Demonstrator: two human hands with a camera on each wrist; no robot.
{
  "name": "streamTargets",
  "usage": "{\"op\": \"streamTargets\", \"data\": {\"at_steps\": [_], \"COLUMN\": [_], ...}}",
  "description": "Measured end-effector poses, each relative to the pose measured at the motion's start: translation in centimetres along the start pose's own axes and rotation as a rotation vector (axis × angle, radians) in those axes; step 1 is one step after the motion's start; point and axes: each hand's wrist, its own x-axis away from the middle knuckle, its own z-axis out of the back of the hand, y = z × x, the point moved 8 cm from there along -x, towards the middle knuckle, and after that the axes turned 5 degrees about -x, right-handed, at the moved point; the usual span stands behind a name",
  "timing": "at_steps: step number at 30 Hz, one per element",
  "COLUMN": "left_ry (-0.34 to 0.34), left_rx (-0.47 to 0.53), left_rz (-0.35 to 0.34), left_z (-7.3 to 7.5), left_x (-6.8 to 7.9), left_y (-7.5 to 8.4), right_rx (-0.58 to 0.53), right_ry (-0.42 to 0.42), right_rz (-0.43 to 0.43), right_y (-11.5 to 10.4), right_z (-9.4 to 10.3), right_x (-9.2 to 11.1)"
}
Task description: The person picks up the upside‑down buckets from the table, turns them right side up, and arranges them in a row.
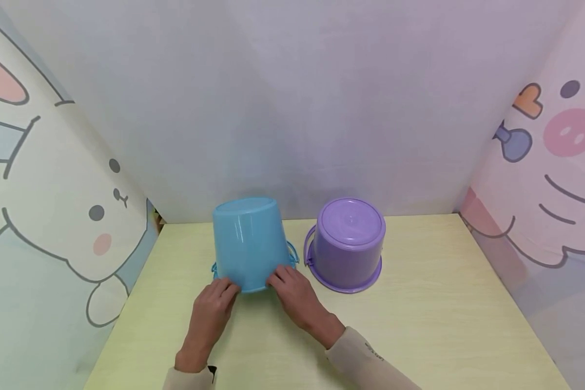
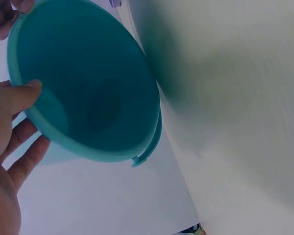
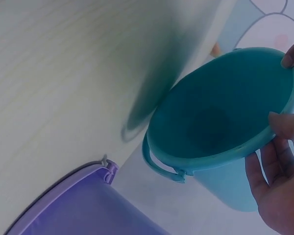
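Viewing remotely, I log: blue bucket [image 1: 251, 246] tilted, rim [image 2: 83, 149] pinched by left hand [image 1: 212, 306] and right hand [image 1: 298, 295], thumbs [image 2: 24, 96] inside, fingers [image 2: 32, 159] outside.

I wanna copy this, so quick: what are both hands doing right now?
Left hand: closed, holding the blue bucket by its rim.
Right hand: closed, holding the same rim.
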Motion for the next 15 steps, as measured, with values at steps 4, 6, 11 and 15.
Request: {"op": "streamTargets", "data": {"at_steps": [4, 6, 11, 15], "left_ry": [0.024, 0.044, 0.090, 0.148], "left_rx": [-0.014, -0.012, -0.006, 0.018], "left_rz": [-0.001, -0.004, -0.013, -0.027], "left_z": [0.6, 0.9, 1.5, 2.3], "left_x": [-0.4, -0.5, -0.9, -1.3], "left_y": [0.1, 0.0, 0.0, 0.2], "right_rx": [-0.008, -0.011, -0.019, -0.021], "right_ry": [-0.001, 0.000, 0.015, 0.052], "right_rz": [-0.009, -0.013, -0.009, 0.005], "right_y": [-0.1, -0.1, -0.2, -0.3], "right_z": [0.5, 0.8, 1.4, 2.1], "right_x": [-0.3, -0.4, -0.8, -1.1]}}
